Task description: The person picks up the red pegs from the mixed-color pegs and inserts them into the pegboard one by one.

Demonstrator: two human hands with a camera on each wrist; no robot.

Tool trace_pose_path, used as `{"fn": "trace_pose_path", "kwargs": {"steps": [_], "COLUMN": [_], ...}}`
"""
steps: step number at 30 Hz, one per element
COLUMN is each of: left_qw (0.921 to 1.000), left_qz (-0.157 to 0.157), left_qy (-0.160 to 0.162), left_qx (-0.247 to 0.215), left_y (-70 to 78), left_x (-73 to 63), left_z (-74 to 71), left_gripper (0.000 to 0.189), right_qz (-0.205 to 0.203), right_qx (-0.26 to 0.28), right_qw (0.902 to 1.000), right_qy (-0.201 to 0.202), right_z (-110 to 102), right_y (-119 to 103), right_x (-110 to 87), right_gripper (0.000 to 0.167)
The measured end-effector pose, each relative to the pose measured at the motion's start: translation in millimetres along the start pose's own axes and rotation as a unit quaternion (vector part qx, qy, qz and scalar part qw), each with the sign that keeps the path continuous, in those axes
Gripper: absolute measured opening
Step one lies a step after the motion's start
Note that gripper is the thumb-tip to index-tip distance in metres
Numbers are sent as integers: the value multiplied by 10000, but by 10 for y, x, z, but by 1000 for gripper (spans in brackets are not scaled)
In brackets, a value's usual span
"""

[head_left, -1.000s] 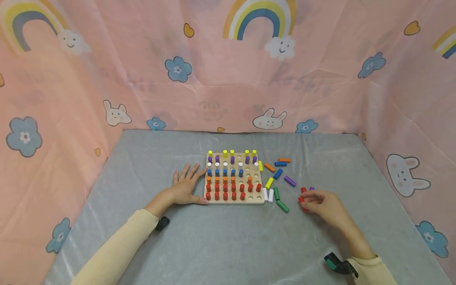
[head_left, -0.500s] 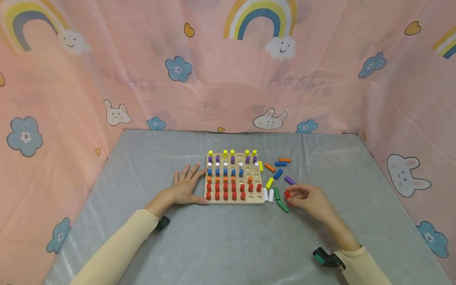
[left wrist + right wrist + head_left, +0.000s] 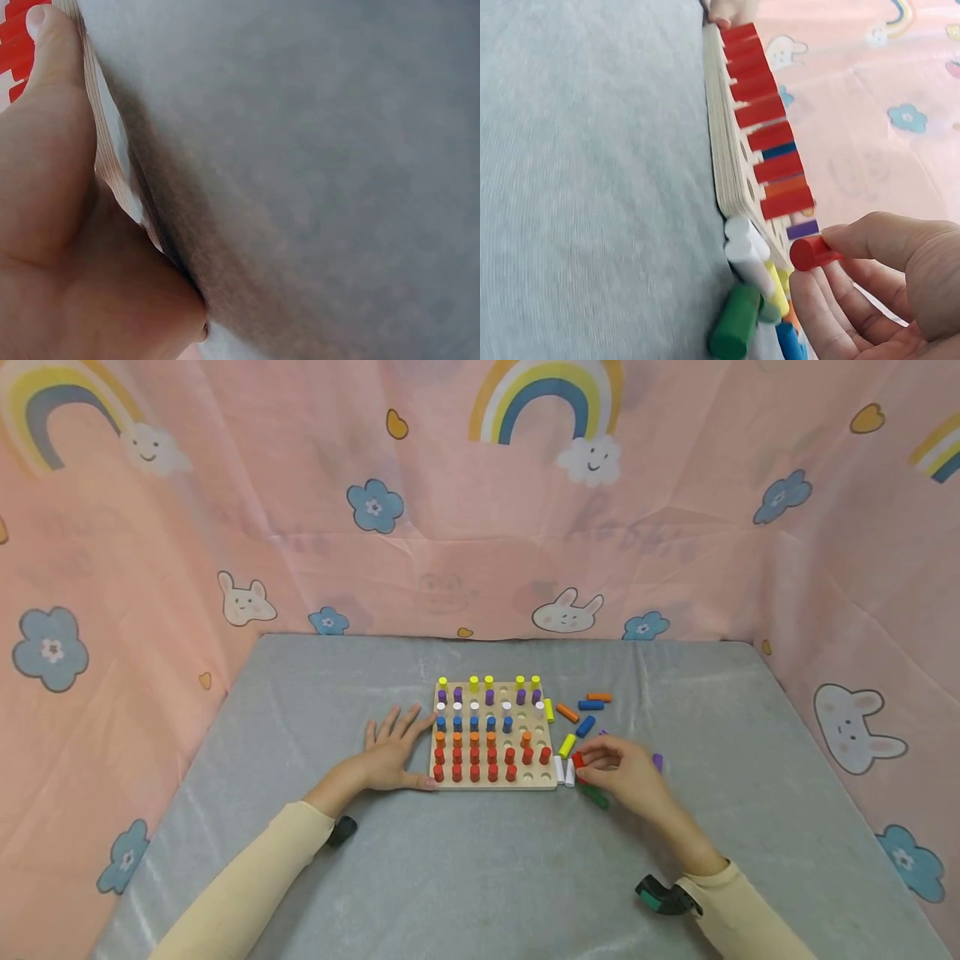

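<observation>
A wooden peg board (image 3: pixel 487 787) stands mid-table, with rows of upright red, orange, blue, white, purple and yellow pegs and some bare holes towards the right. With fingers spread, my left hand (image 3: pixel 386 761) lies against the board's left side; its thumb (image 3: pixel 56 56) rests on the edge near the front corner. Between thumb and fingers my right hand (image 3: pixel 630 774) pinches a red peg (image 3: pixel 807 254), held just right of the board. Below that hand lie green pegs (image 3: pixel 735 321), one partly covered by it in the head view. Two white pegs (image 3: pixel 564 771) lie against the board's right side.
Loose yellow pegs (image 3: pixel 567 745), blue pegs (image 3: pixel 586 725) and orange pegs (image 3: pixel 567 713) are scattered right of the board. Farther right lies a purple peg (image 3: pixel 657 762). A pink printed curtain (image 3: pixel 480 552) encloses the grey cloth-covered table (image 3: pixel 450 877).
My right hand has picked up a red peg from the right and carried it left, to beside the white pegs at the board. My left hand has not moved.
</observation>
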State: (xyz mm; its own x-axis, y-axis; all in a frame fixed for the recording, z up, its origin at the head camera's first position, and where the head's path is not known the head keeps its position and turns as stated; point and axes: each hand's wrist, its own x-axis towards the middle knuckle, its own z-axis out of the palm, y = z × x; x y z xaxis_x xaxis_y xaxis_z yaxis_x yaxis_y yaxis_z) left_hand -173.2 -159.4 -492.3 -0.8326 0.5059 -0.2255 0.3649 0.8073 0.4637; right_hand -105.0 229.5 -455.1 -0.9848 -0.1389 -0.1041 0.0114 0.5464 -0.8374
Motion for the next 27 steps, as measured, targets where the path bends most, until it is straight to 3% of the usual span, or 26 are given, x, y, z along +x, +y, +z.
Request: {"fn": "trace_pose_path", "kwargs": {"steps": [20,27], "left_qw": [9999,10000], "left_qz": [-58,-32], "left_qy": [-34,-35], "left_qx": [77,59], "left_y": [-8,-7], "left_x": [-4,0], "left_z": [7,7], "left_gripper": [113,113], "right_qz": [-499,-703], "right_qx": [696,608], "right_qw": [9962,9951], "right_qy": [163,349], "right_z": [418,524], "right_y": [-91,-115], "right_x": [77,70], "right_gripper": [27,24]}}
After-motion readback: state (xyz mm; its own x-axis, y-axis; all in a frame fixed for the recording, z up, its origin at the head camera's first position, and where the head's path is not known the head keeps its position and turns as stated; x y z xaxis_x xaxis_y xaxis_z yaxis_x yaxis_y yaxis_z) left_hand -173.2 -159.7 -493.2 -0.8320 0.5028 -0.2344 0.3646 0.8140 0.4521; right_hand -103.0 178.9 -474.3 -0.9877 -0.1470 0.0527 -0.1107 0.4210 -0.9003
